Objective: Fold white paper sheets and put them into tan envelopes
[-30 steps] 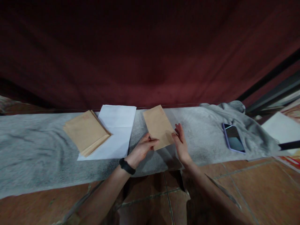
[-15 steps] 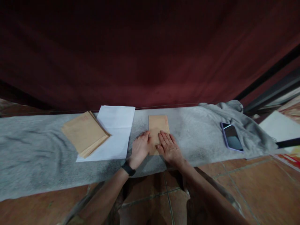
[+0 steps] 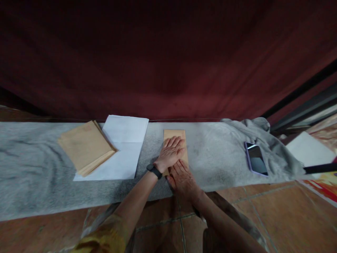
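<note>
A brown paper envelope [image 3: 174,133] lies upright on the grey cloth [image 3: 210,154] in front of me. Flat across its middle rests my left hand [image 3: 170,153], fingers stretched out, a black band on the wrist. Just below, my right hand [image 3: 182,176] presses on the envelope's lower part with its fingers extended, close against the left hand. Between them they hide much of the envelope. To the left, a stack of brown envelopes [image 3: 86,146] sits at an angle over white paper sheets [image 3: 126,140].
A phone with a purple case [image 3: 256,159] lies on the cloth at the right, beside bunched folds [image 3: 279,154]. A dark red curtain [image 3: 168,77] hangs behind. Brown floor tiles [image 3: 289,211] run along the near side.
My left hand has moved from the envelope's left edge onto its middle. My right hand has slid down toward the lower end. The view has shifted slightly.
</note>
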{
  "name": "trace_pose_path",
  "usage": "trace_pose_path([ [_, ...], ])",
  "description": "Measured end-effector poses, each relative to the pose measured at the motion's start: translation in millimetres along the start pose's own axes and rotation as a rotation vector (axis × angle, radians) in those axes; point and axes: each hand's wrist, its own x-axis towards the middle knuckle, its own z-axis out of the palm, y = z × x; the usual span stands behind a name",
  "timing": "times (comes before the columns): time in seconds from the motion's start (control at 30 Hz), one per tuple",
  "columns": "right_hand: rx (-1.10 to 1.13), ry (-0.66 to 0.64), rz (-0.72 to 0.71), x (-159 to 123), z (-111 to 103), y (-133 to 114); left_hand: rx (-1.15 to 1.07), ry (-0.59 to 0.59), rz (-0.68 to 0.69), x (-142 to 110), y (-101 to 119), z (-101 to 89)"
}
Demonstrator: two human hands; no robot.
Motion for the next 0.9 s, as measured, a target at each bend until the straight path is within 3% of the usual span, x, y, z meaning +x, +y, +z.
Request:
trace_pose_path([
  [0.13,0.084,-0.060,-0.093,-3.3,-8.4,-0.1,0.042,0.069,-0.020,13.0,-3.7,5.2],
  [0.3,0.396,-0.066,-0.119,1.5,-20.6,5.0,0.064,0.135,-0.069,20.3,-4.8,12.5],
  [0.43,0.700,0.039,0.051,7.7,-21.9,9.7,0.087,0.130,-0.066,18.2,-2.0,14.4],
  [0.6,0.966,0.060,0.311,13.8,-23.3,13.5,0.102,0.037,0.001,6.9,2.0,10.5],
  [0.9,1.045,0.151,0.442,17.2,-28.1,26.7,0.171,-0.117,0.172,-26.7,1.2,2.8],
])
